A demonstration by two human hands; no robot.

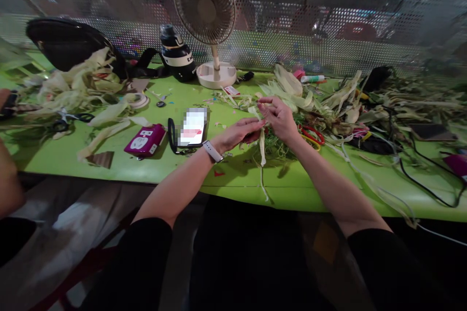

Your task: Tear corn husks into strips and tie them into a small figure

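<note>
Both hands meet above the green table [233, 175], right of a lit phone [193, 126]. My left hand [241, 133], with a white band at the wrist, is closed on a pale husk strip [262, 148] that hangs down between the hands. My right hand [278, 115] pinches the same strip near its upper end, thumb and fingers together. The strip's lower end dangles over a thin white string [263, 184]. Green stringy fibres [279, 146] lie beneath my right hand. Part of the strip is hidden by the fingers.
A fan [216, 75] and black bottle [178, 58] stand behind. Husk piles lie left [83, 75] and right [343, 107]. Scissors [65, 119], tape [138, 100] and a magenta power box [145, 141] are left. Cables [404, 170] run right. Another person's arm [7, 175] shows at far left.
</note>
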